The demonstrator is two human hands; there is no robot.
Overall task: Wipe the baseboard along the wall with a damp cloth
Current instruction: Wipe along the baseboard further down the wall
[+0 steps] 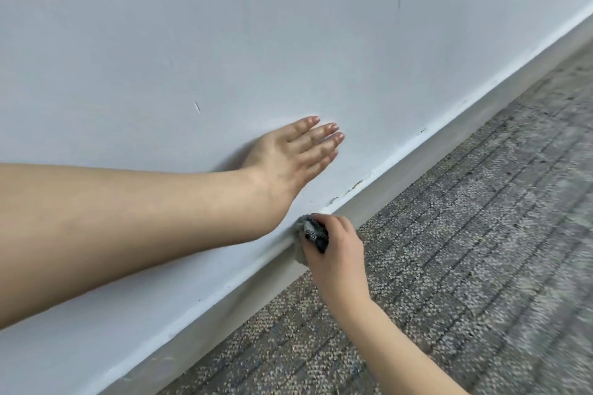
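A grey baseboard runs diagonally from lower left to upper right where the white wall meets the carpet. My right hand grips a bunched grey and dark speckled cloth and presses it against the baseboard's top edge and face. My left hand lies flat on the wall just above, fingers straight and close together, holding nothing. Chipped paint marks show along the seam right of the cloth.
Grey patterned carpet covers the floor to the right of the baseboard. The wall bears a few small scratches and dots. My left forearm crosses the lower left of the view, in front of the wall.
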